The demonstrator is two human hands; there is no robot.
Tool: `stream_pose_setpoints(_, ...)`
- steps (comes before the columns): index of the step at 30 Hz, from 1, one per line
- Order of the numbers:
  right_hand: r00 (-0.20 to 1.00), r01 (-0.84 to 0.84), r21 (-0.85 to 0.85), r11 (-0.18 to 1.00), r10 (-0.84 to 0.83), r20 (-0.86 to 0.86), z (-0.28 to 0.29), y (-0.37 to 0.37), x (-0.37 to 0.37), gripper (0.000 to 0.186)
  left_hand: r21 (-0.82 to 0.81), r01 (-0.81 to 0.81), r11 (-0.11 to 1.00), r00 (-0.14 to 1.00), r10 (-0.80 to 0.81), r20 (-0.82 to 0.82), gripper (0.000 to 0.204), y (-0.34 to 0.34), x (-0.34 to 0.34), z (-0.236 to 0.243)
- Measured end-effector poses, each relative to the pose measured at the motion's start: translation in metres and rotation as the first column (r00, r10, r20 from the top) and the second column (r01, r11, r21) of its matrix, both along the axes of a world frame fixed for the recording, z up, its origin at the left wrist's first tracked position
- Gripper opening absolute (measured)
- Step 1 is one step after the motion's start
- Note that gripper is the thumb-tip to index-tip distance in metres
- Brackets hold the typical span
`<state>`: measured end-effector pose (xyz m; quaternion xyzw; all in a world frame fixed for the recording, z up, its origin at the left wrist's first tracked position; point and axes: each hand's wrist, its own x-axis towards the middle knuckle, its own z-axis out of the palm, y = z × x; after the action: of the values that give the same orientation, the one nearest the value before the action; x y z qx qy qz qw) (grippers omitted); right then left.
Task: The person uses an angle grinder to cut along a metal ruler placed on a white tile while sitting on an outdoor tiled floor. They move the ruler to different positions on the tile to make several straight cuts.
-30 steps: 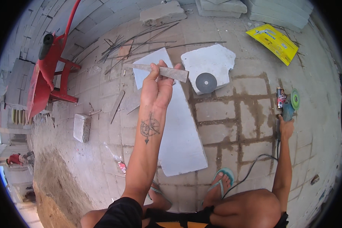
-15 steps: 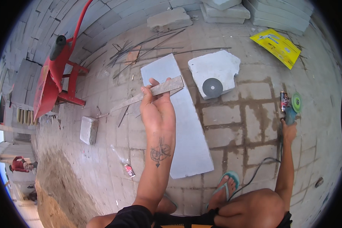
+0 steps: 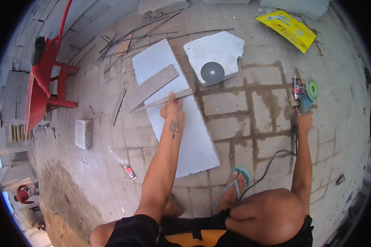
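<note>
My left hand [image 3: 172,108] reaches over a long pale block [image 3: 196,144] lying on the paving. Its fingers are closed on a narrow, tapering grey-brown tile strip [image 3: 182,94] that crosses the block. Just beyond lies a wider tapering tile piece [image 3: 158,84], partly on the block and overhanging its left edge. At the right, my right hand [image 3: 304,119] is wrapped round the body of a teal angle grinder [image 3: 304,103] with a green disc [image 3: 312,90]. The grinder is low by the paving, next to a small dark can [image 3: 297,87].
A dark cutting disc [image 3: 212,73] lies on a broken white block [image 3: 224,47]. Thin metal rods [image 3: 140,35], a yellow packet [image 3: 288,29] and a red wheelbarrow [image 3: 45,82] lie farther off. The cable [image 3: 270,162] runs by my sandalled foot [image 3: 234,187]. Another person [image 3: 24,193] is far left.
My left hand has come down onto the block. The wider tile piece, held up before, now lies released on it; the narrow strip stays in my fingers. My right hand keeps its grip.
</note>
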<state>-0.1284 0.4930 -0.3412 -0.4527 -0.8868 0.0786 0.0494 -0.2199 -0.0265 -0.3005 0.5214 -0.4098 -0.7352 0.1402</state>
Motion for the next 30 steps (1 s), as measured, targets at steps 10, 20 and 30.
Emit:
stream_pose_setpoints(10, 0.997, -0.074, -0.042, 0.996, 0.074, -0.002, 0.018, 0.008, 0.001, 0.079, -0.922, 0.358, -0.144, 0.553, -0.763, 0.334, 0.041, -0.073, 0.025, 0.041)
stream_pose_setpoints(20, 0.904, -0.414, -0.425, 0.805, 0.307, -0.298, 0.124, -0.071, 0.004, 0.054, -0.950, 0.279, -0.138, 0.581, -0.763, 0.282, 0.029, -0.086, 0.010, -0.032)
stream_pose_setpoints(30, 0.844, -0.535, -0.774, 0.339, 0.259, -0.469, 0.185, -0.260, -0.004, 0.040, -0.948, 0.126, -0.292, 0.595, -0.742, 0.308, 0.065, -0.050, 0.051, 0.018)
